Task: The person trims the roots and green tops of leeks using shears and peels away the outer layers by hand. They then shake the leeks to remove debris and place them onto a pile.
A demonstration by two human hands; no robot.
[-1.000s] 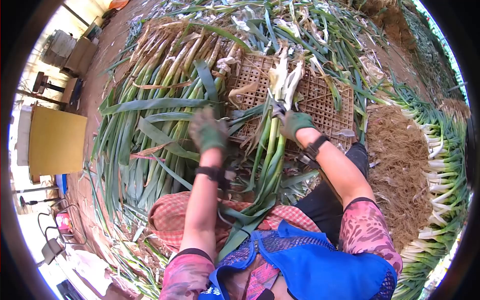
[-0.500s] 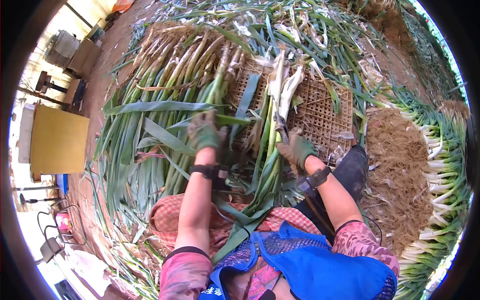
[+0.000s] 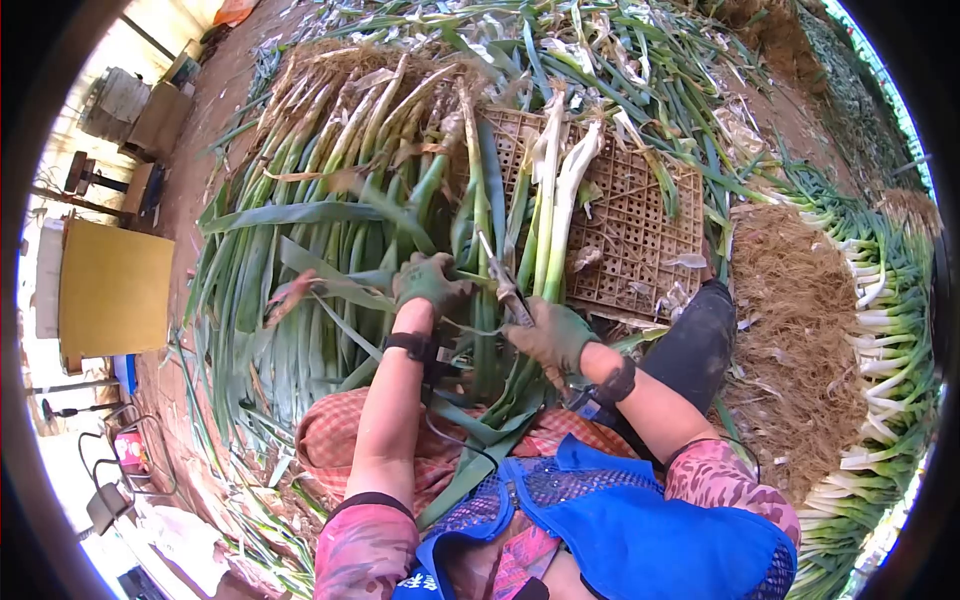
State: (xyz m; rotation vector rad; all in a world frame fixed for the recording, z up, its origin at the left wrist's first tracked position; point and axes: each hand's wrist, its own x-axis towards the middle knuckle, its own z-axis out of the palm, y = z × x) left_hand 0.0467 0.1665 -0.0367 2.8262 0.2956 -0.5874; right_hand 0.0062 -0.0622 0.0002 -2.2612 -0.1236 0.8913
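Observation:
My left hand, in a green glove, has its fingers curled at the leaves of a leek at the right side of the big pile of leeks; what it grips is hard to make out. My right hand, also gloved, is closed around a tool with a narrow metal tip, which points up and left beside an unpeeled leek. Peeled leeks with white stems lie just above my right hand, on the left part of a woven plastic crate.
To the right lies a heap of brown roots, bordered by a curved row of cleaned leeks. Loose leaves litter the ground beyond the crate. A yellow board and a metal-framed chair stand at the left.
My right hand with the tool has moved left, off the peeled leeks. My left hand has shifted slightly right and down. An unpeeled leek now stands apart at the pile's right edge.

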